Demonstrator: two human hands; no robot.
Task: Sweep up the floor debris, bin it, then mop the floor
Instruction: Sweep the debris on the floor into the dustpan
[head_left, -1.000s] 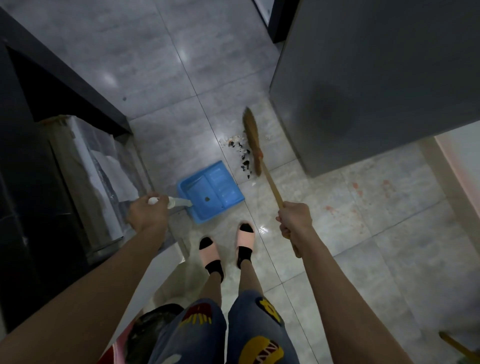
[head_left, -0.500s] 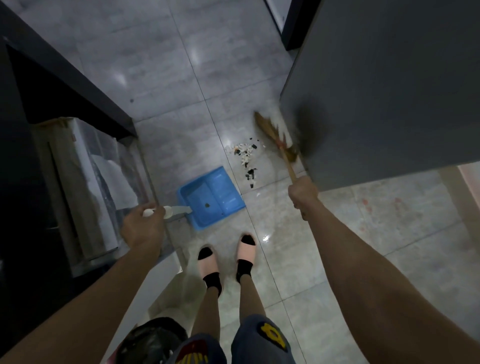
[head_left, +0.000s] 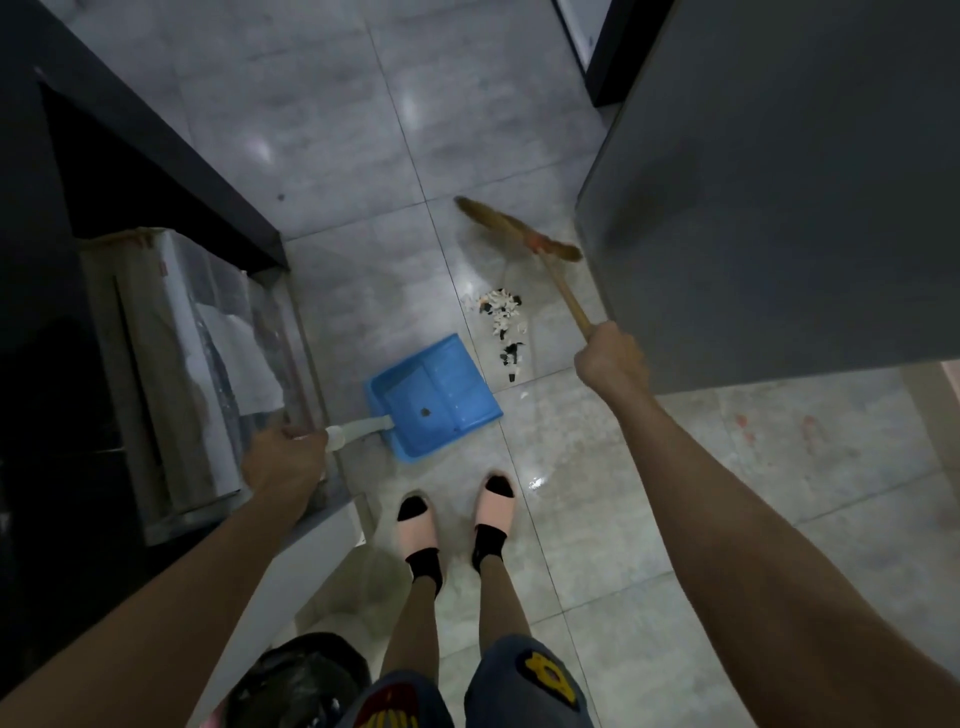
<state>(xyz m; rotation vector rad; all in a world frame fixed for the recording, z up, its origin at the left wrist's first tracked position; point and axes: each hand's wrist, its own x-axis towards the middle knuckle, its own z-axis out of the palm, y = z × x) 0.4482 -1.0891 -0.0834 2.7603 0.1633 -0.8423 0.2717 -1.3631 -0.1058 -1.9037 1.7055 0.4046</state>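
Observation:
A small pile of black and white debris (head_left: 501, 322) lies on the grey tiled floor. Just left of it a blue dustpan (head_left: 434, 397) rests flat on the floor, and my left hand (head_left: 283, 460) grips its white handle. My right hand (head_left: 613, 361) is closed on the wooden stick of a straw broom (head_left: 519, 231). The broom head sits beyond the debris, close to the grey cabinet. A bin with a black liner (head_left: 301, 680) shows at the bottom edge, beside my left leg.
A tall grey cabinet (head_left: 779, 182) stands close on the right, next to the broom. A dark counter (head_left: 135, 171) and a plastic-wrapped box (head_left: 182, 364) crowd the left. My feet in pink slippers (head_left: 457, 512) stand just behind the dustpan. Open floor stretches ahead.
The broom head has swung from beside the debris to behind it, near the cabinet. My right hand rose and moved right. The dustpan has stayed in place.

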